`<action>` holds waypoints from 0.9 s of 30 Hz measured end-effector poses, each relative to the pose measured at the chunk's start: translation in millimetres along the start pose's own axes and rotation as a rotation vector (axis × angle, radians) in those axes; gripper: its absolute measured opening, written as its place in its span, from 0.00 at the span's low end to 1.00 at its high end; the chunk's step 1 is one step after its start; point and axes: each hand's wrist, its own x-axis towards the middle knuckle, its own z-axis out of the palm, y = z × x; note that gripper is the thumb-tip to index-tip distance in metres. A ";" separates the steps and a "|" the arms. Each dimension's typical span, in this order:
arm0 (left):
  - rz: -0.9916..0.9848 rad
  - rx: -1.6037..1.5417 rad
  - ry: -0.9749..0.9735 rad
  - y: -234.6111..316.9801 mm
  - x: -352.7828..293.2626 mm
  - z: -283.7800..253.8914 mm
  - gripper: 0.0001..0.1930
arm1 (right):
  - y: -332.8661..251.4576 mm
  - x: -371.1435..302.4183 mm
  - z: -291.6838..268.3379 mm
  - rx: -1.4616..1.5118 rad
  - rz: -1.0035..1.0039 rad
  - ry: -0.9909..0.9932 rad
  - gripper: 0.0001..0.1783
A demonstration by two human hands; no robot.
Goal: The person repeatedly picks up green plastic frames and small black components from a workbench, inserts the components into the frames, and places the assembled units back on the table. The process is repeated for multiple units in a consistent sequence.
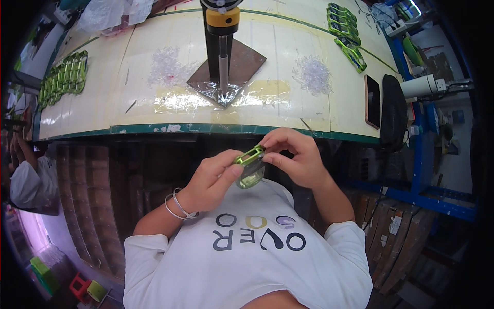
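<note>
In front of my chest, just off the table's near edge, I hold a bright green plastic frame with a clear rounded part [250, 178]. My left hand [210, 177] grips its left end between thumb and fingers. At the upper right end, the thumb and forefinger of my right hand [297, 158] are closed on the frame's edge. Whether a smaller piece sits between those right fingertips is too small to tell. The kind of item cannot be made out. Similar green frames stand in a row [64, 80] at the table's left and in another row [343, 23] at the far right.
An upright black and yellow tool with a metal rod [223, 62] stands over a dark square plate [249, 61]. Clear plastic scraps lie in a left pile [167, 67] and a right pile [313, 74]. A phone [371, 102] and black case [393, 110] lie right. Another person [33, 180] is at far left.
</note>
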 end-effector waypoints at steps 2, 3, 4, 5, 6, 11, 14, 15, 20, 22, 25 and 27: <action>-0.031 -0.104 0.082 -2.3 -2.4 0.9 0.11 | 11.3 -0.9 10.3 -0.308 -0.318 0.107 0.14; -0.063 -0.173 0.110 -2.2 -2.7 2.2 0.11 | 15.1 -2.3 14.8 -0.386 -0.375 0.109 0.19; -0.093 -0.244 0.142 -2.8 -2.6 4.1 0.12 | 17.2 -5.2 20.2 -0.461 -0.432 0.112 0.24; -0.083 -0.319 0.145 -5.7 -2.9 6.3 0.12 | 17.5 -7.9 28.9 -0.454 -0.395 0.137 0.28; -0.116 -0.388 0.125 -8.6 -3.6 8.5 0.13 | 17.6 -11.9 37.1 -0.452 -0.355 0.160 0.32; -0.254 -0.691 -0.002 -14.3 -6.7 8.0 0.15 | 31.7 -20.1 47.7 -0.482 -0.287 0.168 0.40; -0.326 -0.696 -0.118 -14.7 -9.7 -3.3 0.16 | 29.0 -17.2 46.9 -0.512 -0.382 0.118 0.39; -0.315 -0.698 -0.105 -15.8 -11.2 -3.0 0.16 | 28.2 -16.8 47.3 -0.508 -0.375 0.106 0.39; -0.279 -0.658 -0.065 -23.7 -13.7 4.5 0.16 | 29.6 -17.1 44.8 -0.516 -0.359 0.071 0.39; -0.280 -0.692 -0.037 -25.7 -14.3 7.3 0.16 | 30.0 -17.5 44.9 -0.499 -0.335 0.064 0.38; -0.296 -0.736 0.013 -26.3 -10.9 10.4 0.16 | 26.4 -15.2 42.0 -0.466 -0.269 0.051 0.37; -0.297 -0.760 0.015 -23.7 -9.2 7.5 0.16 | 24.9 -14.8 41.5 -0.412 -0.209 0.062 0.36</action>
